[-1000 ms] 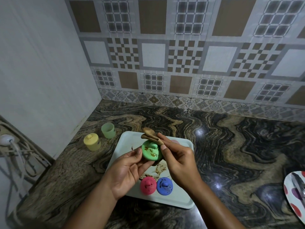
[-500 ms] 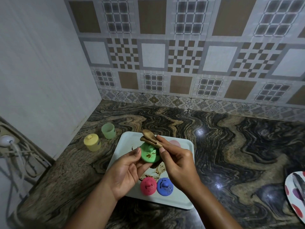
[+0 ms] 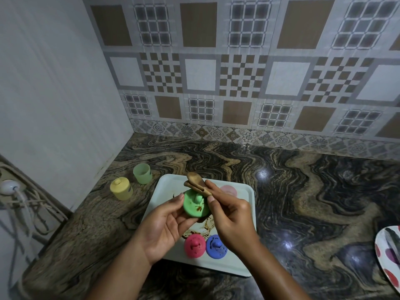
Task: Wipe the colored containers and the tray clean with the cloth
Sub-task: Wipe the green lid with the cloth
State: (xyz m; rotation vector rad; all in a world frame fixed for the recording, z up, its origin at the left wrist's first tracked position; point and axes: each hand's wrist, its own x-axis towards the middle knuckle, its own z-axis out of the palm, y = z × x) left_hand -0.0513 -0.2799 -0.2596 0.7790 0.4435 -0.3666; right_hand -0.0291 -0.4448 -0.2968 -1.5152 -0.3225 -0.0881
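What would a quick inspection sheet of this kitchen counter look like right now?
Surface: dark marbled counter, glossy.
Job's things: white tray smeared brown; stained green container held over it; pink container and blue container on the tray's near edge; yellow container and pale green cup on the counter, left of the tray.
Clutter: spotted plate at the right edge.
Hands: left hand holds the green container; right hand pinches the brown cloth at its far edge.
Cables: white plug and tangled cords, far left.
Surroundings: patterned tiled wall behind.
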